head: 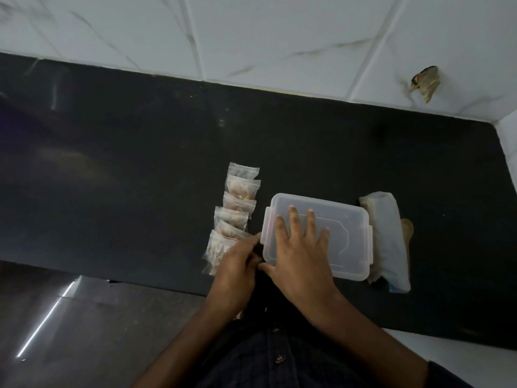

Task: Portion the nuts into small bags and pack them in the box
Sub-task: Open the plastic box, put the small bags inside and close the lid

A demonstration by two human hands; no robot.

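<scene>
Right now my right hand (300,245) lies flat on the lid of the clear plastic box (349,228), a little right of the frame's centre, fingers straight and spread apart, the fingertips (293,210) reaching toward the middle of the lid and the thumb down along the box's near left corner. My left hand (235,264) is at the box's left edge, its fingers curled toward the side clip (264,233) there; whether they actually pinch the clip I cannot tell, since my own knuckles hide it. Just left of the box, and partly under my left hand at the near end, runs an overlapping row of small zip bags (237,204) with nuts inside, stretching away toward the upper middle of the frame. They lie on the black countertop (126,163), beside the box and not in it. Right of the box, close to its right clip, lies a long whitish packet (389,233). White marbled tiles (279,37) fill the top of the frame.
</scene>
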